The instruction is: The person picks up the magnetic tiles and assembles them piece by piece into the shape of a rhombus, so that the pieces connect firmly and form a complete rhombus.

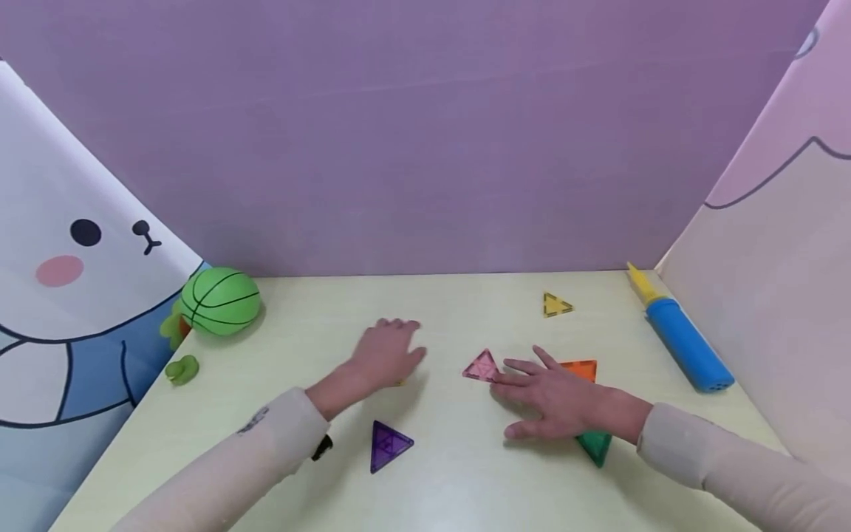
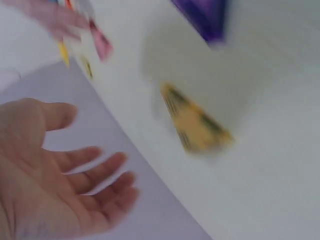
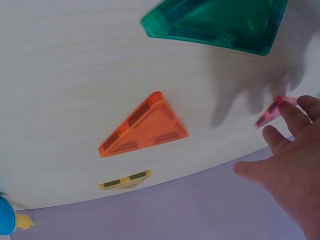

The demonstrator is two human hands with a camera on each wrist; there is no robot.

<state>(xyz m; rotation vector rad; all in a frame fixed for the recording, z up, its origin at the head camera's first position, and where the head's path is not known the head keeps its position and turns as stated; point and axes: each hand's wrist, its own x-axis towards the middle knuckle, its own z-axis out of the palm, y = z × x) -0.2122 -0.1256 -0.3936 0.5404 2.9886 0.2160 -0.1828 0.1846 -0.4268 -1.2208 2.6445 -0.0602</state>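
Note:
My left hand [image 1: 382, 356] hovers above the table with its fingers spread loosely and nothing in them. In the left wrist view, a yellow triangular magnetic tile [image 2: 194, 125] lies below it, mostly hidden by the hand from the head. My right hand [image 1: 561, 399] is low over the table, fingers stretched out, its fingertips at the edge of a pink triangular tile [image 1: 480, 366]. Partly behind the right hand and wrist are an orange tile [image 1: 585, 369] and a green tile [image 1: 596, 446]. A purple triangular tile [image 1: 388, 446] rests nearer the front.
Another yellow tile [image 1: 555, 304] lies toward the back. A blue hand pump [image 1: 688, 343] with a yellow nozzle is at the right edge. On the left are a green ball [image 1: 221, 301] and a small green toy [image 1: 182, 369]. A purple backdrop [image 1: 425, 148] stands behind the table.

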